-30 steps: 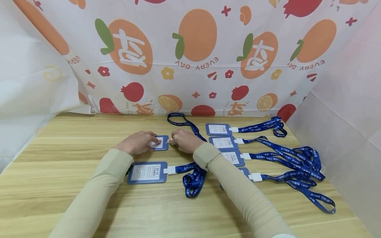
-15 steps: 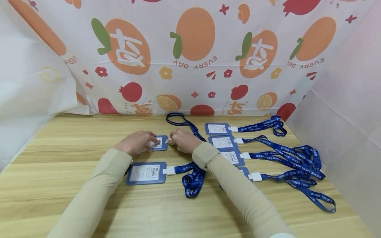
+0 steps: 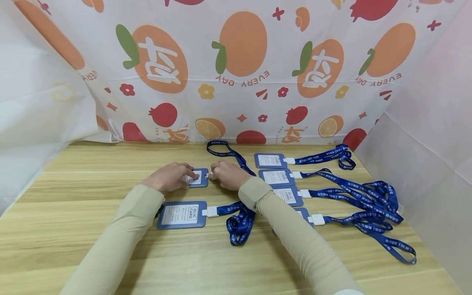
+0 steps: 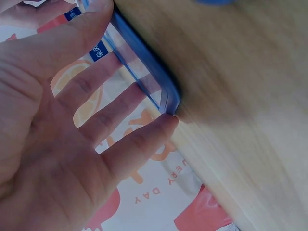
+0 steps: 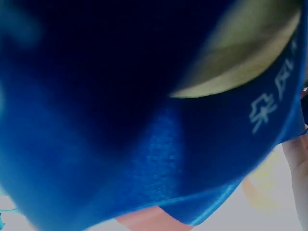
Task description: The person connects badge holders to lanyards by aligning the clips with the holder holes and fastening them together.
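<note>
In the head view, my left hand (image 3: 170,176) holds a blue badge holder (image 3: 203,177) flat near the table's back. Its thumb lies over the holder's face, and in the left wrist view the other fingertips meet the edge of the badge holder (image 4: 161,79). Just to the right, my right hand (image 3: 228,174) pinches the small white clip (image 3: 209,176) at the holder's slotted end, mostly covering it. From under that hand a blue printed lanyard (image 3: 239,159) loops toward the back; close up, the lanyard (image 5: 163,154) fills much of the right wrist view.
Nearer me lies another badge holder (image 3: 180,215) with its lanyard (image 3: 239,225) bunched up. Several more badge holders (image 3: 270,160) form a column at right, lanyards (image 3: 368,192) trailing right; my right sleeve (image 3: 295,233) partly covers the nearest. A fruit-print cloth (image 3: 243,102) hangs behind.
Both hands stay at the badge holder and its clip with hardly any movement. The whole view shifts slightly with the head.
</note>
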Motion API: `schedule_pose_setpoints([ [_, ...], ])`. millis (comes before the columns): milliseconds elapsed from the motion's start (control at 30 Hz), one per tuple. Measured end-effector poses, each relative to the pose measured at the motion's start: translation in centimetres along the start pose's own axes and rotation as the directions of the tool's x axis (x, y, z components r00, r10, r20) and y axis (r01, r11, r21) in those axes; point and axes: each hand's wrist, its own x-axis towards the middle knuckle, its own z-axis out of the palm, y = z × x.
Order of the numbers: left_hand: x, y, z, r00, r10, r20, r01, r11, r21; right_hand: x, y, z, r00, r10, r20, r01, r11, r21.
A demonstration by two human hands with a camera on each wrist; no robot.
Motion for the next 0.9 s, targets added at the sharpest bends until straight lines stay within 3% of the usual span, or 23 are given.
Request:
schedule_pose_setpoints([
  [567,0.02,-0.21,0.19,1.0,0.008,-0.014,-0.008,1.0,0.0,-0.1,0.01,-0.01,0.999,-0.03,-0.013,0.03,1.0,-0.006],
  [900,0.32,-0.09,0.24,1.0,0.009,-0.003,-0.009,1.0,-0.013,0.33,-0.79,-0.61,0.998,0.007,0.057,-0.004,0.998,-0.057],
])
